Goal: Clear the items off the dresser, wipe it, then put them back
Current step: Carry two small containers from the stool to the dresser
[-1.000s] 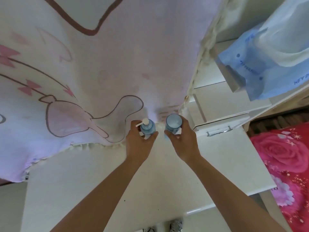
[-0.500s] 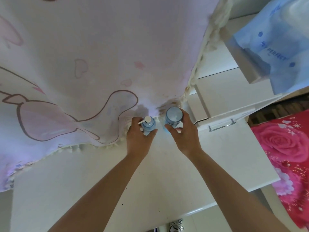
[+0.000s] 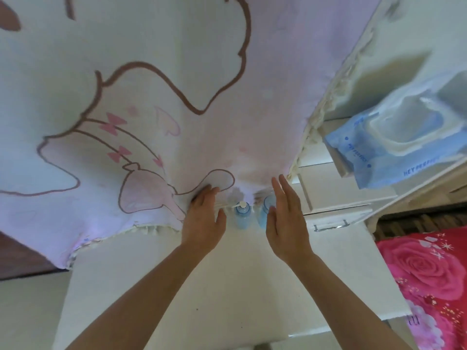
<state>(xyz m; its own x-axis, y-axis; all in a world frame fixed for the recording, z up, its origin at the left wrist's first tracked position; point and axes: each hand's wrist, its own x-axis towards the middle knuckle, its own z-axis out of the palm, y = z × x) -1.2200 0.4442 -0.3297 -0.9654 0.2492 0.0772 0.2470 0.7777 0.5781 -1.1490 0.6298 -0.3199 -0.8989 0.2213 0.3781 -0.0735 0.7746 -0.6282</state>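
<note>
Bottles: pump bottle (image 3: 243,217) and capped bottle (image 3: 264,214) stand upright, side by side at the back of the surface (image 3: 227,286), straight ahead between my hands.
Hands: left hand (image 3: 204,221) and right hand (image 3: 286,218) are both spread flat, holding nothing.
Nearer: left hand to the pump bottle, right hand to the capped bottle.

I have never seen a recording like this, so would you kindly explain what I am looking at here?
There is no machine: a person wears a camera on the head, looking down at their own bare arms. The left hand and right hand are open, either side of two blue bottles standing on the white dresser: a pump bottle and a second bottle. Neither is held. A printed cloth hangs behind, and a blue wipes pack lies to the right.
</note>
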